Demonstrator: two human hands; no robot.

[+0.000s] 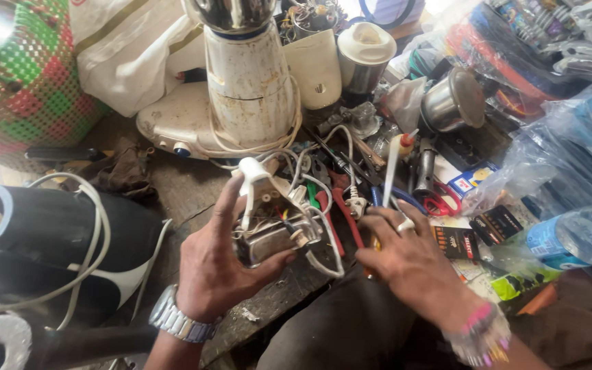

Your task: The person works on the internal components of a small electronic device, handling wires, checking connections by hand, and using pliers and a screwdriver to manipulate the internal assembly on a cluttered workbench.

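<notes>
My left hand [224, 264], with a metal watch on its wrist, grips a small opened appliance part [272, 233] with bare metal, a white plastic piece and coloured wires showing. My right hand [409, 257], wearing a bead bracelet, rests palm down on the cluttered bench beside it, fingers over a yellow-handled tool [373, 245] and near a red-handled tool [345, 212]. White cords [323, 236] loop around the part.
A worn white mixer base [248, 82] stands behind, with a steel jar on top. A black and white appliance [49, 240] lies at left. Steel jars, pliers, scissors [436, 203], small boxes and plastic-wrapped goods [570, 157] crowd the right. A green woven basket [22, 75] sits far left.
</notes>
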